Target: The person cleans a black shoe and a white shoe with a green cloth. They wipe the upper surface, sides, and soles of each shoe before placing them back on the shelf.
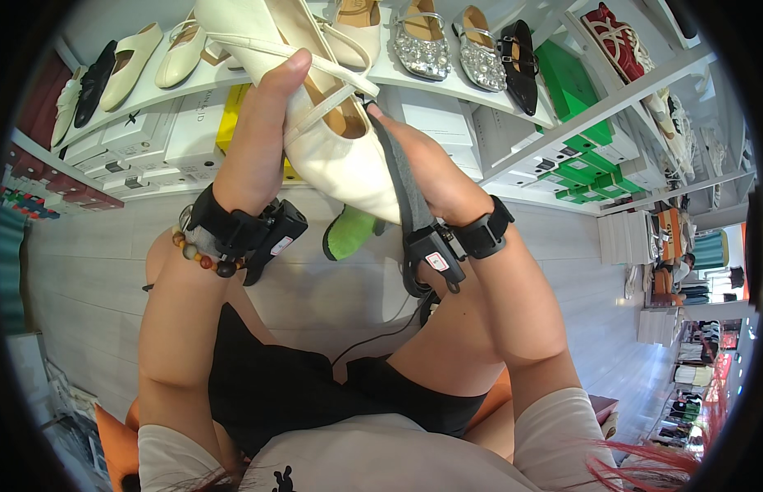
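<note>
A white pointed-toe shoe (341,163) with thin straps and a tan insole is held up before me, its upper end cut off by the picture's top edge. My left hand (271,104) grips its side, thumb over a strap. On the other side, my right hand (437,163) holds a grey cloth piece (401,166) against the shoe; most of its fingers are hidden. Below the toe shows a green fuzzy pad (351,232), partly covered; whether it joins the grey cloth I cannot tell. Both wrists wear black strapped devices.
A white shelf (381,77) ahead bears several shoes, including silver beaded flats (421,46). White shoe boxes (191,132) and green boxes (594,178) are stacked below. A thin black cable (381,335) runs between my legs. Far right, a person (686,265) is near clothing racks.
</note>
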The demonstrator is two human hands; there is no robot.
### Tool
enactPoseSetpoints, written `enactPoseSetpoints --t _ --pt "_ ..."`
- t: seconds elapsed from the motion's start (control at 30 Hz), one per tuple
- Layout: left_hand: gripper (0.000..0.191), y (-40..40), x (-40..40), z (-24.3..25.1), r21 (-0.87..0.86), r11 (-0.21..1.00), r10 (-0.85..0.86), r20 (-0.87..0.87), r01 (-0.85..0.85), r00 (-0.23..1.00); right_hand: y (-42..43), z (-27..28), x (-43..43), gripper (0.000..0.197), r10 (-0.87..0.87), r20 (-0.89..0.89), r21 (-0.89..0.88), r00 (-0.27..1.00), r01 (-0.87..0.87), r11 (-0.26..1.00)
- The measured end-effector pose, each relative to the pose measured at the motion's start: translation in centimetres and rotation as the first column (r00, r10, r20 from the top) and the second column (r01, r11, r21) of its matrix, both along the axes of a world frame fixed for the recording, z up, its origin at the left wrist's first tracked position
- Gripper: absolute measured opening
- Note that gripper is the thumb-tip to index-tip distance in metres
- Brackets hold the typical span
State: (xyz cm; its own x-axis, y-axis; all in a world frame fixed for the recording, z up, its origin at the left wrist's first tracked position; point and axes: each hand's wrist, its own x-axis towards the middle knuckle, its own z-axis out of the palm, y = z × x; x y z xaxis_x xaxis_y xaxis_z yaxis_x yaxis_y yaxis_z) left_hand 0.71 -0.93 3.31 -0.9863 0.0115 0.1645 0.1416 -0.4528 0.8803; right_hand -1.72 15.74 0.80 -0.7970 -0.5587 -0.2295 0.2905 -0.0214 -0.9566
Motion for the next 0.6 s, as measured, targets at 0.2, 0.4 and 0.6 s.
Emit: enactPoseSetpoints --t 0.2,0.4,0.6 --pt "0.047 0.0 0.1 0.1 0.002 1.000 -0.029 -0.002 0.029 1.000 -0.7 0.8 0.8 0.052 -0.059 0.110 -0.102 0.992 0.070 0.992" --pt "0.046 0.1 0.2 0.3 -0.007 0.999 -0.034 -0.028 0.034 0.999 -0.7 1.4 1.1 0.054 -0.021 0.109 -0.121 0.994 0.034 0.992" --pt "0.059 -0.4 0.2 0.3 -0.097 0.989 -0.119 -0.024 0.116 0.993 -0.8 1.5 1.1 0.055 -0.025 0.087 -0.109 0.996 0.034 0.993"
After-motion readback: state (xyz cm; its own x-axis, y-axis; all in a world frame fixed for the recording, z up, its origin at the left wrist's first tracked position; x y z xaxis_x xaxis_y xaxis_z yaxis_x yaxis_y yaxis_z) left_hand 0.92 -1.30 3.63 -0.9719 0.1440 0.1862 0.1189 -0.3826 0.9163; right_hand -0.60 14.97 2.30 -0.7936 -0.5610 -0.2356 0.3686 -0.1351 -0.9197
